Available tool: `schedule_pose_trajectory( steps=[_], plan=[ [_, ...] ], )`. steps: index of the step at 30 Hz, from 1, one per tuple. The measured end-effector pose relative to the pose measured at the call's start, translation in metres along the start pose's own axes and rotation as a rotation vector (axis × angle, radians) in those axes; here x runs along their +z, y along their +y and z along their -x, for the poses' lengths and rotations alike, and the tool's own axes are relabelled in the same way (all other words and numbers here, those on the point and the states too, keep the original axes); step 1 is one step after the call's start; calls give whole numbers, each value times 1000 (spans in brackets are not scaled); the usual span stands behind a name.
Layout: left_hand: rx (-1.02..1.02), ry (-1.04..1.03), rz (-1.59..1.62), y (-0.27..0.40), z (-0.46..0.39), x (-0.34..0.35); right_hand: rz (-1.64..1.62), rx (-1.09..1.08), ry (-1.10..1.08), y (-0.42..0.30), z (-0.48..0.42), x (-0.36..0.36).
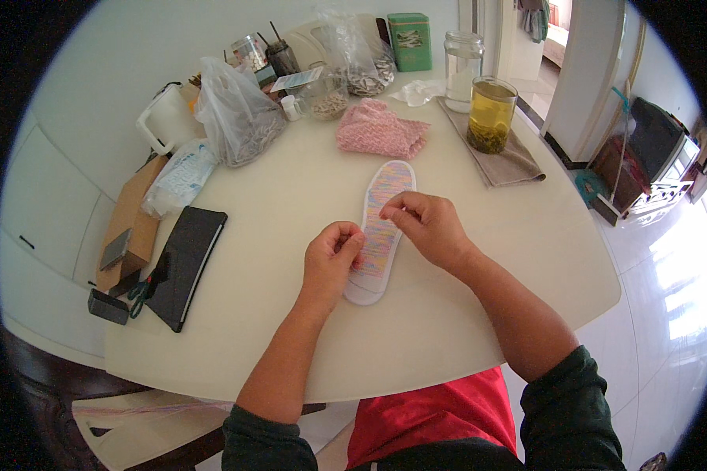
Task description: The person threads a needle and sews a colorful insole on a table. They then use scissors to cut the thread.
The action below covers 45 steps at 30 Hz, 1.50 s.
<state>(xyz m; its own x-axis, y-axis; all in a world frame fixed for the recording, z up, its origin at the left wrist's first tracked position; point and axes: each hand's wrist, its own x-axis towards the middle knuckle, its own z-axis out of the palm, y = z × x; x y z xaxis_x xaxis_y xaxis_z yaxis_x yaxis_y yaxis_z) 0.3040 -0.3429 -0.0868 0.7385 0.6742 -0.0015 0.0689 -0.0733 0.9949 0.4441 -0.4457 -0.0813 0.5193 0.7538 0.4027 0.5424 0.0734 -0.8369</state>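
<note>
An insole (383, 253) lies flat on the table before me, its toe end pointing away. Multicoloured stitching in pink, yellow and blue covers most of it; the rim and the heel end are white. My left hand (333, 253) is at the insole's left edge, thumb and fingertips pinched together. Over its right side, higher up, is my right hand (427, 224), with thumb and index finger also brought together. Anything thin between the fingertips is too small to make out. A fine dark line curves across the white heel end.
Ahead lies a pink cloth (380, 129). On a brown folded cloth (524, 168) stands a glass of tea (492, 115), beside a glass jar (463, 70). Leftward are a black case (185, 265), scissors (139, 294), a cardboard box (132, 221) and a plastic bag (238, 120).
</note>
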Motion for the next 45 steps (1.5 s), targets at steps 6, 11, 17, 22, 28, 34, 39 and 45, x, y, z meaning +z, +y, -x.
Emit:
schedule_pose_trajectory(
  steps=[6,11,17,22,28,34,39,45],
  plan=[
    [-47,-9,100,5,0,-1,-380,318,-51,3,-6,-11],
    [36,2,103,8,2,4,-709,473,-180,-6,-2,-7],
    [48,-61,220,10,2,4,-708,480,-217,-3,0,-4],
    [53,-72,255,9,2,4,-702,531,-255,-10,3,-3],
    [50,-66,219,12,3,6,-667,484,-302,-12,5,-1],
    [-12,-45,225,8,2,6,-652,447,-276,-11,5,0],
    [-18,-84,137,1,-1,3,-648,412,-221,-9,4,1],
    [-36,-84,108,3,0,4,-616,422,-179,-10,4,1]
  ],
)
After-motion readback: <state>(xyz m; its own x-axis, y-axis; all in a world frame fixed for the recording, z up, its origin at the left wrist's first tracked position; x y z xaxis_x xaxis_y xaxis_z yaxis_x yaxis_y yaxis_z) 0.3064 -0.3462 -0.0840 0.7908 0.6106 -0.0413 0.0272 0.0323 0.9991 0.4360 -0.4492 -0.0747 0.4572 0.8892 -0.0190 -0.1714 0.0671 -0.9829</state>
